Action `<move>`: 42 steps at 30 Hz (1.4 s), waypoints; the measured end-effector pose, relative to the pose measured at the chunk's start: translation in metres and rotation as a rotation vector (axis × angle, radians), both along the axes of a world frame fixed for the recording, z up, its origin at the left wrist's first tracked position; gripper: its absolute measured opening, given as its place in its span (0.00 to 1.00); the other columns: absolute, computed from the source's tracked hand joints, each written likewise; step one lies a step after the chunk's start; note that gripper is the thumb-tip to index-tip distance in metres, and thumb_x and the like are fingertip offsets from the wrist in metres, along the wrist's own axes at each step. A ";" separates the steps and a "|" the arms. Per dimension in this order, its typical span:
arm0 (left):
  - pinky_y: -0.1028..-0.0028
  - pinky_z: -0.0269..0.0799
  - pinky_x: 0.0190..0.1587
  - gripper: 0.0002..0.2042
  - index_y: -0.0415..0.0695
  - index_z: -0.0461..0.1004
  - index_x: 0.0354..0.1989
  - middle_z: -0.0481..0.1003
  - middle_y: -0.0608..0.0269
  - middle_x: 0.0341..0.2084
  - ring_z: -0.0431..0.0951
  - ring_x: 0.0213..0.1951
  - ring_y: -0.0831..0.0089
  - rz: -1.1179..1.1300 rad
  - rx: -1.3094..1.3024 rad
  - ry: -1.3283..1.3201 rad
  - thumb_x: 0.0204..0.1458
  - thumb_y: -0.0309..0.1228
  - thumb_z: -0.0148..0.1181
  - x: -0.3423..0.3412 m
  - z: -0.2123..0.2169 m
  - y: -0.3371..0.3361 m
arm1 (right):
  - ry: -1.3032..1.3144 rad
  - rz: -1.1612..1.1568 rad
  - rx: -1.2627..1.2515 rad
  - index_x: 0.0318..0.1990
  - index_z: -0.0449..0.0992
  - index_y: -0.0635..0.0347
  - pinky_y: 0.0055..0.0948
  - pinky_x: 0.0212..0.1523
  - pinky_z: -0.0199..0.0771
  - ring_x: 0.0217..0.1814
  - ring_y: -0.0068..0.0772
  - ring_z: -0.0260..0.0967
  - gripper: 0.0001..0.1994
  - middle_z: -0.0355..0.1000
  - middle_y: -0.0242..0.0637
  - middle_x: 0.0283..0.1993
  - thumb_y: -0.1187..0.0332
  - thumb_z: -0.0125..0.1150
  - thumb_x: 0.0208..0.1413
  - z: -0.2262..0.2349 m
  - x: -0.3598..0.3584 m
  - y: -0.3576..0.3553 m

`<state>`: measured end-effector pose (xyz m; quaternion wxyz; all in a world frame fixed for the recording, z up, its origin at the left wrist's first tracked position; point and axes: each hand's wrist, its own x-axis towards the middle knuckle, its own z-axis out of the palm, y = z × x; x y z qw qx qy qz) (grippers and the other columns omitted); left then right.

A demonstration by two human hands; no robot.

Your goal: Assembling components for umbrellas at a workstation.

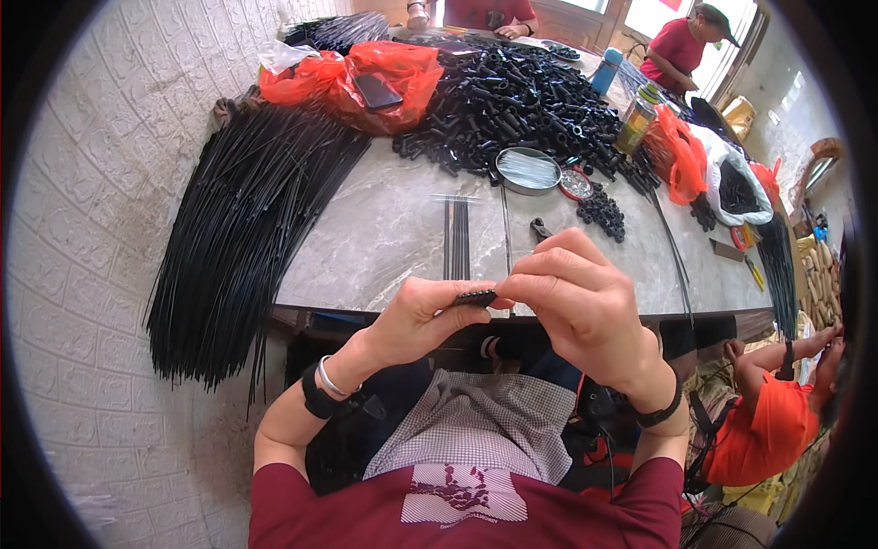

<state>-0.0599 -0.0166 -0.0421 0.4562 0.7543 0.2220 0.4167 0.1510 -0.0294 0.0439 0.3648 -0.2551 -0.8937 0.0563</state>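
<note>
My left hand (422,316) is closed over the table's near edge, thumb and forefinger pinching a flat row of thin black rods (456,240). Short dark ends (476,298) show in a line between these fingers, and the far part of the rods stretches over the tabletop. Thin pale wires (455,199) lie crosswise at their far tips. My right hand (578,297) is beside it, thumb and forefinger pinched at the dark ends; whatever sits in that pinch is too small to make out.
A round tin (529,172) of thin silvery wires, a red dish (576,184) and small black rings (602,215) stand beyond my hands. Black tubular parts (512,101) are heaped behind. Long black rods (247,229) overhang the left edge. Other people (764,421) sit or stand nearby.
</note>
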 end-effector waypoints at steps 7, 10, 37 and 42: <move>0.76 0.74 0.35 0.15 0.38 0.74 0.49 0.80 0.57 0.32 0.80 0.32 0.75 0.050 0.066 0.009 0.52 0.26 0.62 0.000 -0.011 0.002 | 0.138 0.069 -0.247 0.38 0.77 0.62 0.32 0.37 0.71 0.39 0.41 0.68 0.12 0.72 0.37 0.36 0.79 0.64 0.42 -0.001 -0.009 0.001; 0.76 0.73 0.32 0.14 0.39 0.75 0.48 0.79 0.57 0.29 0.79 0.29 0.76 0.054 0.104 0.003 0.52 0.26 0.62 0.000 -0.010 0.003 | 0.144 0.078 -0.165 0.40 0.76 0.62 0.33 0.38 0.71 0.39 0.41 0.68 0.14 0.71 0.37 0.38 0.78 0.65 0.42 -0.005 -0.019 -0.001; 0.47 0.50 0.67 0.07 0.48 0.77 0.34 0.64 0.62 0.59 0.60 0.64 0.66 -0.126 0.568 0.603 0.46 0.34 0.61 -0.005 -0.101 0.040 | 0.187 0.002 -0.194 0.50 0.73 0.65 0.37 0.52 0.68 0.54 0.45 0.67 0.28 0.70 0.46 0.53 0.66 0.73 0.38 -0.003 -0.007 -0.025; 0.49 0.58 0.63 0.13 0.45 0.75 0.32 0.67 0.55 0.54 0.69 0.57 0.63 -0.087 0.729 0.571 0.50 0.43 0.60 0.009 -0.074 0.019 | 0.172 -0.137 -0.448 0.59 0.66 0.65 0.37 0.62 0.61 0.64 0.46 0.61 0.40 0.65 0.48 0.60 0.64 0.77 0.35 -0.051 0.061 -0.001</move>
